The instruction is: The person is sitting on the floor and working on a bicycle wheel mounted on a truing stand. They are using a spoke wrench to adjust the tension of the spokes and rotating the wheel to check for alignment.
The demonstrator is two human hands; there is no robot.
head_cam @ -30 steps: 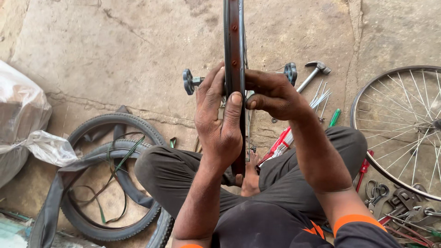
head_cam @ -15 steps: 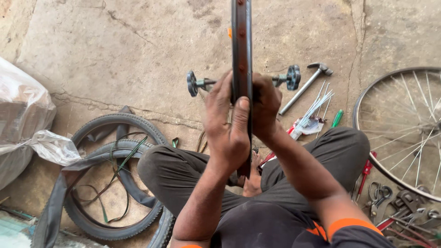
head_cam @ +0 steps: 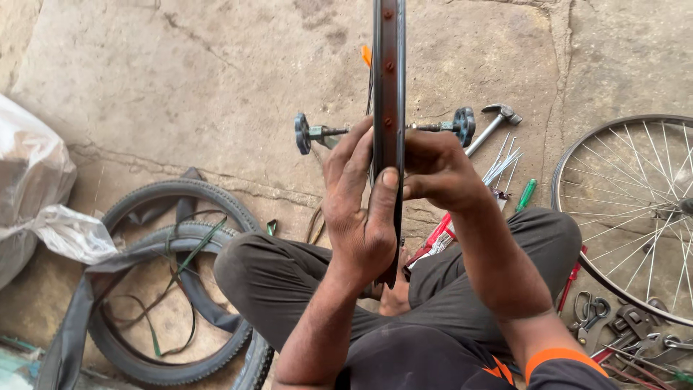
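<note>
I am now clamping both hands, left (head_cam: 359, 217) and right (head_cam: 438, 172), tighter round the upright wheel rim (head_cam: 389, 108), steadying it edge-on.

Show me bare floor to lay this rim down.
Free: the stone floor at upper left, bordered by the plastic bag, tyres and rim. Crowded: right side, with hammer, loose spokes, spoked wheel and tools.

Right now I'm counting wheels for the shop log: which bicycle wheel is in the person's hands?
The dark rim seen edge-on at centre, gripped by the left hand and right hand. The spoked wheel lies flat on the ground at right, untouched.
</note>
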